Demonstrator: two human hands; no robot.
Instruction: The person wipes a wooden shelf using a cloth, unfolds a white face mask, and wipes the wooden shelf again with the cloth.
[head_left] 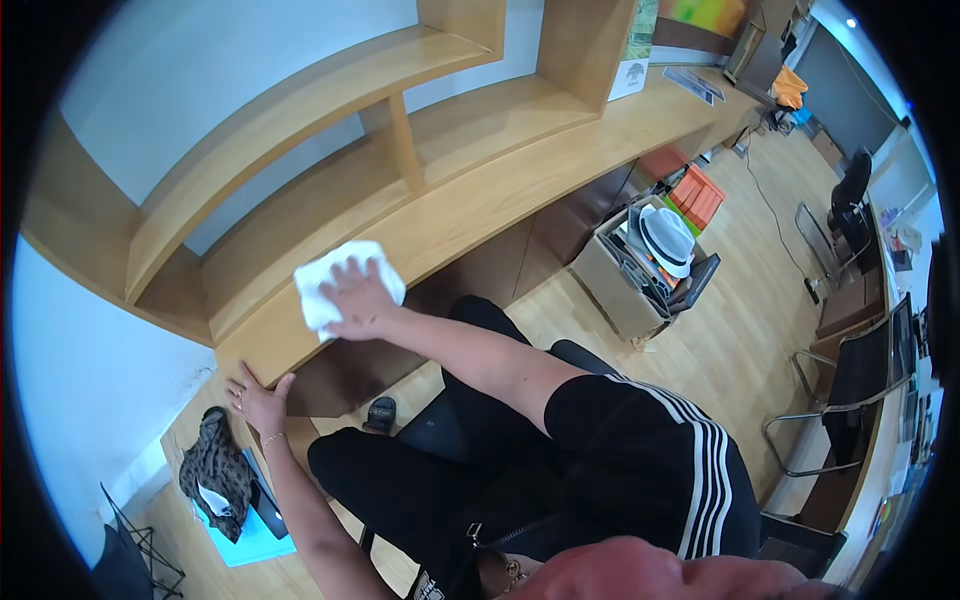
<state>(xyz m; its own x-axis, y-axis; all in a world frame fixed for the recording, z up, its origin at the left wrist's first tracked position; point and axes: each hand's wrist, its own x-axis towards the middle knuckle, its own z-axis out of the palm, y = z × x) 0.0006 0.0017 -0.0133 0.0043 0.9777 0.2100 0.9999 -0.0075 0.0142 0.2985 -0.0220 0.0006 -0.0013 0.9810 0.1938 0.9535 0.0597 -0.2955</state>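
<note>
My right hand (358, 300) lies with fingers spread on a white cloth (318, 308), pressing it flat on the front of a light wooden desktop (440, 232). The cloth spreads out past the fingers on several sides, and its front edge reaches the desk's edge. At the left end of the desk, my left hand (259, 402) rests against the corner with its fingers apart and nothing in them. A ring and a thin bracelet show on that hand and wrist.
Curved wooden shelves (290, 105) rise behind the desktop. Right of my legs stands a cardboard box (610, 290) with a white hat (667, 240) on top. A patterned cloth bundle (217, 470) lies at lower left. Chairs (850, 385) line the right side.
</note>
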